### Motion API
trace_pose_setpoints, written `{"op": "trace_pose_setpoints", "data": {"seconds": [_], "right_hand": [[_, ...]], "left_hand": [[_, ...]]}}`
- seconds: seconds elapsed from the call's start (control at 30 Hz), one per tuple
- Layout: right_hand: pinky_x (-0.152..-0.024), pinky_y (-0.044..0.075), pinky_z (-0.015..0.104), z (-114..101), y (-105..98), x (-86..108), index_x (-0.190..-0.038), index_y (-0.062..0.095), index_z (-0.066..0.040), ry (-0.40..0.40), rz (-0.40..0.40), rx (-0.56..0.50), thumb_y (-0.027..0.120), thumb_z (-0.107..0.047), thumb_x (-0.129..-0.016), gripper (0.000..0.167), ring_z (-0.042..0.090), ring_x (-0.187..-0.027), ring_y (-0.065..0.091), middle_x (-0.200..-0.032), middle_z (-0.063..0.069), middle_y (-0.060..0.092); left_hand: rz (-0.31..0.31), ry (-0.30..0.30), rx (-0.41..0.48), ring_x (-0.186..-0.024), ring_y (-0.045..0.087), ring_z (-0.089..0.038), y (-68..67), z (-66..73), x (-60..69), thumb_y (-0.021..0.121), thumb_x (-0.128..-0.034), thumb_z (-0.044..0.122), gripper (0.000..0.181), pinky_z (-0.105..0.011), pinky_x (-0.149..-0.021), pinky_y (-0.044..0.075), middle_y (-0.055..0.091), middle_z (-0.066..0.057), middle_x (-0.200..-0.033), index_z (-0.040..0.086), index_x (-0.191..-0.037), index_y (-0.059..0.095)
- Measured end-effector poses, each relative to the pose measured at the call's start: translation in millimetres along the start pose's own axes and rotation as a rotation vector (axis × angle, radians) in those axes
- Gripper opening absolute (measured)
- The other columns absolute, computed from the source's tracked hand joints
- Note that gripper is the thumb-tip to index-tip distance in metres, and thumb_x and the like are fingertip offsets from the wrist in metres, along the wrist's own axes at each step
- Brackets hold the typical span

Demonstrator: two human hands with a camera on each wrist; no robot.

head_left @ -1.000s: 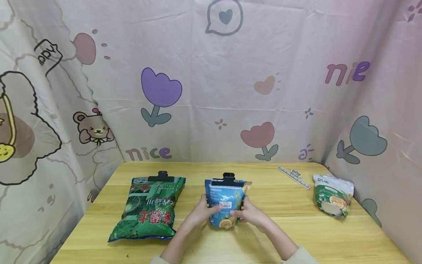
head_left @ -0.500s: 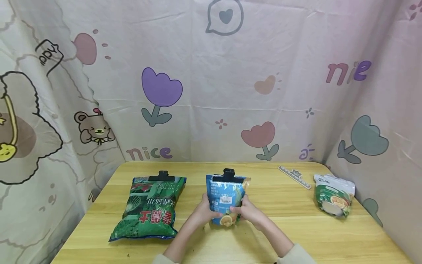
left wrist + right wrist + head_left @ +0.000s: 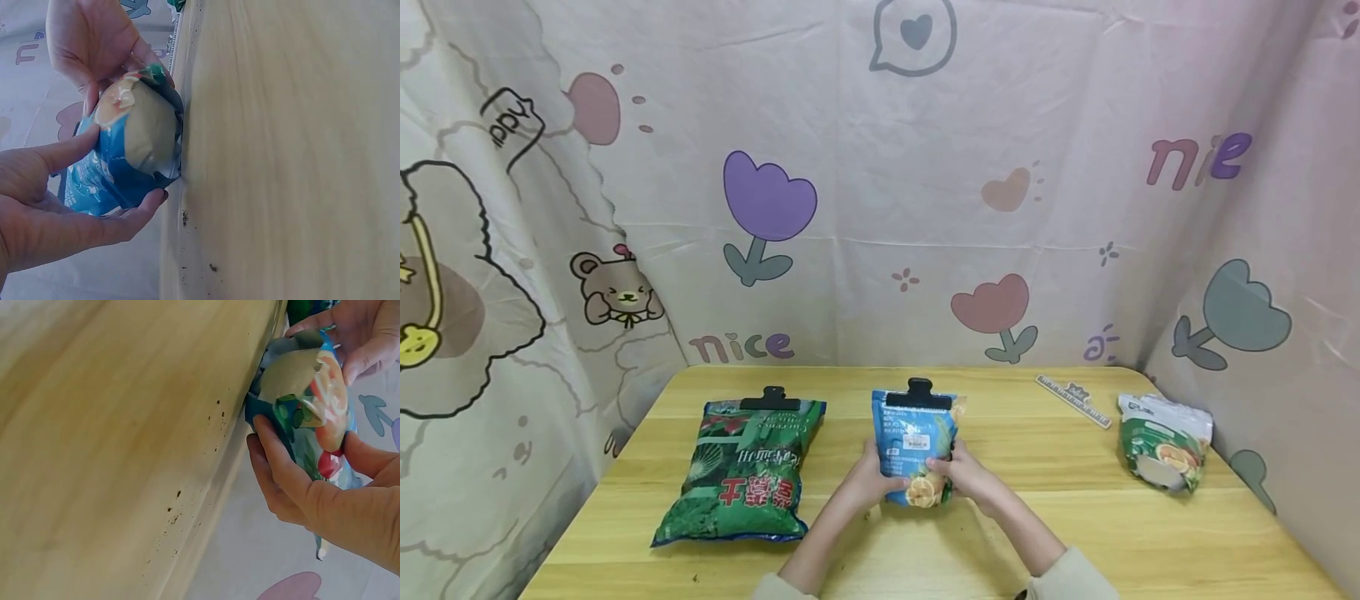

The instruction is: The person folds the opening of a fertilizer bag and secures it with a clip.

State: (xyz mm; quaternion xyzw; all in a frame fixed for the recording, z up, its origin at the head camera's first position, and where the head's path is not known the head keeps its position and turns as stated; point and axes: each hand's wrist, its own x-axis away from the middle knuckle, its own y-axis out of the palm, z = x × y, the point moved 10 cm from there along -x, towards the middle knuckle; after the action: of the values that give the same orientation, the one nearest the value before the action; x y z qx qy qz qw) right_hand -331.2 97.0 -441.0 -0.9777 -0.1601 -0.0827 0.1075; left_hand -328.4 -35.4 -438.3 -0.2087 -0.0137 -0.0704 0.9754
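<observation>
A blue pouch (image 3: 904, 450) with orange-slice pictures stands in the middle of the table, a black clip (image 3: 919, 395) across its top edge. My left hand (image 3: 867, 479) grips its left side, thumb on the front. On the opposite side my right hand (image 3: 966, 473) holds it the same way. The left wrist view shows the pouch's pale bottom (image 3: 150, 128) between both hands, close to the table surface; whether it touches is unclear. In the right wrist view, my right fingers (image 3: 284, 459) curl round the lower side of the pouch.
A large green bag (image 3: 741, 471) with a black clip (image 3: 771, 400) lies on the left of the wooden table (image 3: 1045, 533). To the right sit a white-and-green pouch (image 3: 1165, 442) and a ruler (image 3: 1072, 402). Patterned cloth (image 3: 880, 167) hangs behind and at both sides.
The blue pouch has been raised slightly and tilted more upright, both hands keeping hold of its sides. Its clip now sits higher in view. The other bags stay in place.
</observation>
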Motion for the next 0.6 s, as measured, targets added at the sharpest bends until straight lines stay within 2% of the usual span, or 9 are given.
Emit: {"op": "trace_pose_setpoints", "data": {"seconds": [0.07,0.33,0.6], "right_hand": [[-0.08,0.047,0.051,1.5,-0.6,-0.6,-0.131,0.007,0.018,0.004,-0.009,0.002,0.05,-0.014,-0.094,0.065,0.036,-0.094,0.054,-0.114,0.031,0.04],[-0.068,0.051,0.043,5.8,-3.6,-1.0,-0.114,0.027,0.015,0.016,-0.003,0.027,0.047,-0.017,-0.096,0.042,0.024,-0.075,0.053,-0.09,0.018,0.045],[-0.067,0.051,0.04,8.2,-4.6,-4.8,-0.112,0.035,0.015,0.027,-0.026,0.098,0.042,-0.021,-0.098,0.039,0.023,-0.075,0.056,-0.091,0.017,0.05]], "left_hand": [[-0.008,0.011,0.005,-0.114,0.039,-0.05,0.6,1.4,1.4,0.07,-0.0794,0.004,0.081,-0.055,-0.095,0.033,0.035,-0.041,-0.126,-0.019,-0.134,0.015],[-0.057,0.027,0.017,-0.105,0.048,-0.047,7.1,0.5,5.7,0.067,-0.0835,0.011,0.073,-0.053,-0.088,0.04,0.043,-0.038,-0.119,-0.02,-0.132,0.023],[-0.036,0.019,0.006,-0.112,0.042,-0.048,8.4,-2.6,4.7,0.062,-0.0885,0.018,0.067,-0.055,-0.092,0.036,0.042,-0.038,-0.123,-0.02,-0.131,0.027]]}}
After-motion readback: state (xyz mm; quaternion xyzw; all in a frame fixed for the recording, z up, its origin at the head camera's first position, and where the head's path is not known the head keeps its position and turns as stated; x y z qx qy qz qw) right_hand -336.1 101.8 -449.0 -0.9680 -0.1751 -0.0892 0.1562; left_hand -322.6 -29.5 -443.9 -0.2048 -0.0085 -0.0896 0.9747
